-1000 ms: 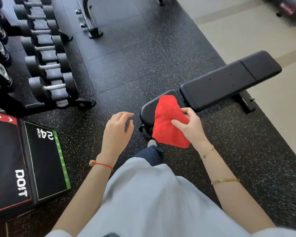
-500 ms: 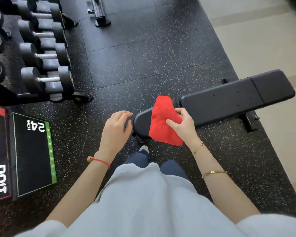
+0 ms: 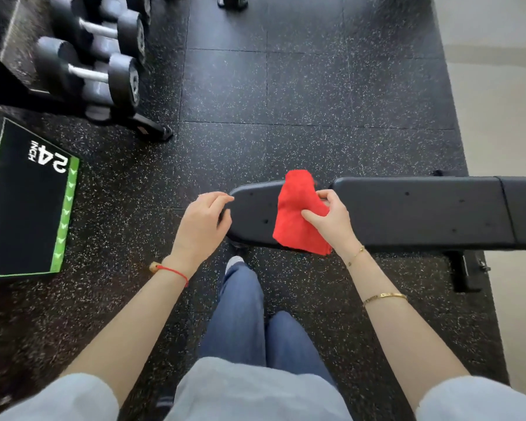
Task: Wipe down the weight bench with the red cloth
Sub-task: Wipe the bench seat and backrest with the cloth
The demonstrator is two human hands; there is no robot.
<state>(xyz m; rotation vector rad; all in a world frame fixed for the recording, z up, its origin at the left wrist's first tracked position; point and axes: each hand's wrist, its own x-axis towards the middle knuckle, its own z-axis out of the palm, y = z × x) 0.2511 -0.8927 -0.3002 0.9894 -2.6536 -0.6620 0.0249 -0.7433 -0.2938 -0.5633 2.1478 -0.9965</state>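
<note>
Head view: right hand (image 3: 331,220) pinches red cloth (image 3: 296,214).

bench (image 3: 407,214): right of centre, across the floor
cloth (image 3: 296,214): on bench's left end
box (image 3: 25,208): far left
dumbbells (image 3: 94,59): behind box

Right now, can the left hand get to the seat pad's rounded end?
Probably yes: the left hand hangs open beside the weight bench pad's rounded end, nothing between; the red cloth lies further right.
</note>
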